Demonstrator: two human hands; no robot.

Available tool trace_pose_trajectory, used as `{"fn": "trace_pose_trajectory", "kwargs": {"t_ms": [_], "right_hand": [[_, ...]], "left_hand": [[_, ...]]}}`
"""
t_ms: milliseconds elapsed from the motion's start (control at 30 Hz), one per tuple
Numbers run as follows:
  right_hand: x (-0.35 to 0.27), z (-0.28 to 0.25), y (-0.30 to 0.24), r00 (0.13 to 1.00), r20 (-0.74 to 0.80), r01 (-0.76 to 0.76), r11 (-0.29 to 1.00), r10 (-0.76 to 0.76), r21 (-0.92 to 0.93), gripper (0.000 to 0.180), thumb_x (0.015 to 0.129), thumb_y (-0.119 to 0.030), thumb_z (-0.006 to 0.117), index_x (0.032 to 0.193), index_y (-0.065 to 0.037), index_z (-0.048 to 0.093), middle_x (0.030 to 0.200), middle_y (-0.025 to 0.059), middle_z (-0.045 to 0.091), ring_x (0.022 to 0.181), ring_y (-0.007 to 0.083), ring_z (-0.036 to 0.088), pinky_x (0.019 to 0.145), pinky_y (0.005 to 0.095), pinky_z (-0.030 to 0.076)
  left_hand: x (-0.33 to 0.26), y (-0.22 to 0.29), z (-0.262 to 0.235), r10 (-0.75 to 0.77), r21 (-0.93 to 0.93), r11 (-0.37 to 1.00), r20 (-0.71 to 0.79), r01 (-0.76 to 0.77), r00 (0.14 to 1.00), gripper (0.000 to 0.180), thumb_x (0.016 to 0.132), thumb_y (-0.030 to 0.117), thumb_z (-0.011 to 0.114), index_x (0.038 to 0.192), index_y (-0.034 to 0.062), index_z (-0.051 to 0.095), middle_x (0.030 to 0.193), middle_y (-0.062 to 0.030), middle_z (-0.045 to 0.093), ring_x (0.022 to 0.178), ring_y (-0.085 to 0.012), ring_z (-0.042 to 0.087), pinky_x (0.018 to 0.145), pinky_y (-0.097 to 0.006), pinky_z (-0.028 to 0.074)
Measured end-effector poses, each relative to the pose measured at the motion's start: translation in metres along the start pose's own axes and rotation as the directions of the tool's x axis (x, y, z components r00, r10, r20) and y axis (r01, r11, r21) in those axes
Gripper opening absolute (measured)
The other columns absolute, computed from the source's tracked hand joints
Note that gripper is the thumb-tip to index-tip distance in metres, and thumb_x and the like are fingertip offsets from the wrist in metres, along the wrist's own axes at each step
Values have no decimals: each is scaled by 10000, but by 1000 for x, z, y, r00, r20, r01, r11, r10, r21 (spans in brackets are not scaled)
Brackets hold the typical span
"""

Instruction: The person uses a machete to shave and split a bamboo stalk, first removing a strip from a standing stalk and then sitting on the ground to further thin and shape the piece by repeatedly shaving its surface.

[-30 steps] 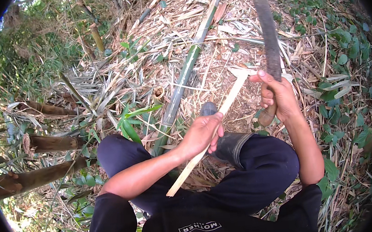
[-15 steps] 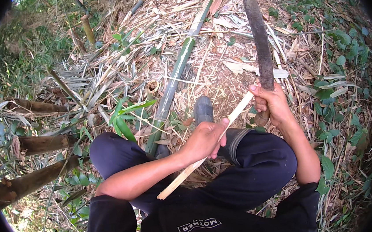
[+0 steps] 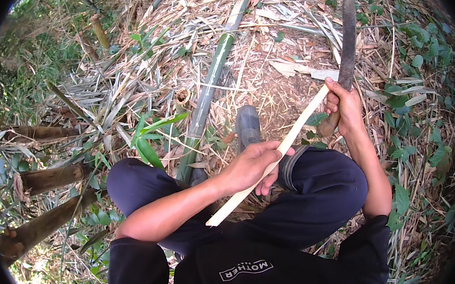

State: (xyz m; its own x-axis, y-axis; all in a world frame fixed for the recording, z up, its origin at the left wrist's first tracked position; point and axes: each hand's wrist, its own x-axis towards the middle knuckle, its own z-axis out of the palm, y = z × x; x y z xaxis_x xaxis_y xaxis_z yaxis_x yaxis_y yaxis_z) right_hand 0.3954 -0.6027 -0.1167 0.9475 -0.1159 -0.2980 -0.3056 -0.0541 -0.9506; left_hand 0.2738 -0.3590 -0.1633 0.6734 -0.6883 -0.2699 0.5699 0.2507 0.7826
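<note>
A long, pale split bamboo strip [image 3: 305, 117] slants across my lap, its near end close to my shirt. My left hand [image 3: 257, 167] grips it around the middle, fingers curled about it. Up to the right, my right hand [image 3: 346, 105] is closed round a machete [image 3: 348, 45] where blade and handle meet. The dark blade points away from me and the brown handle comes out below the fist. The strip's far end meets my right thumb beside the blade; whether the thumb pinches it I cannot make out.
A green bamboo pole [image 3: 209, 89] lies on the dry leaf litter ahead, left of my boot [image 3: 247, 125]. Cut bamboo stumps [image 3: 52, 180] stick out at the left. Green creepers [image 3: 416, 44] cover the ground at the right.
Both hands have shifted a little, the right one up and to the right with the machete. The strip has moved the same way, and the blade now leans further right.
</note>
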Motion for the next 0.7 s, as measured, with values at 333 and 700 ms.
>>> {"fn": "trace_pose_trajectory", "kwargs": {"t_ms": [333, 700], "right_hand": [[15, -24, 25, 933, -134, 219, 821, -335, -527, 361, 932, -305, 662, 676, -54, 616, 506, -45, 438, 446, 57, 368, 437, 263, 237], [-42, -5, 76, 552, 445, 595, -41, -706, -803, 201, 609, -225, 764, 679, -95, 629, 618, 81, 603, 596, 272, 641, 564, 379, 468]], "left_hand": [[16, -34, -6, 464, 555, 785, -230, -277, 855, 289, 1066, 202, 370, 1261, 47, 518, 666, 36, 412, 543, -32, 380, 488, -205, 332], [27, -30, -7, 259, 228, 952, -255, -202, 932, 341, 1062, 272, 411, 861, 24, 532, 606, 27, 428, 506, -62, 394, 456, -240, 323]]}}
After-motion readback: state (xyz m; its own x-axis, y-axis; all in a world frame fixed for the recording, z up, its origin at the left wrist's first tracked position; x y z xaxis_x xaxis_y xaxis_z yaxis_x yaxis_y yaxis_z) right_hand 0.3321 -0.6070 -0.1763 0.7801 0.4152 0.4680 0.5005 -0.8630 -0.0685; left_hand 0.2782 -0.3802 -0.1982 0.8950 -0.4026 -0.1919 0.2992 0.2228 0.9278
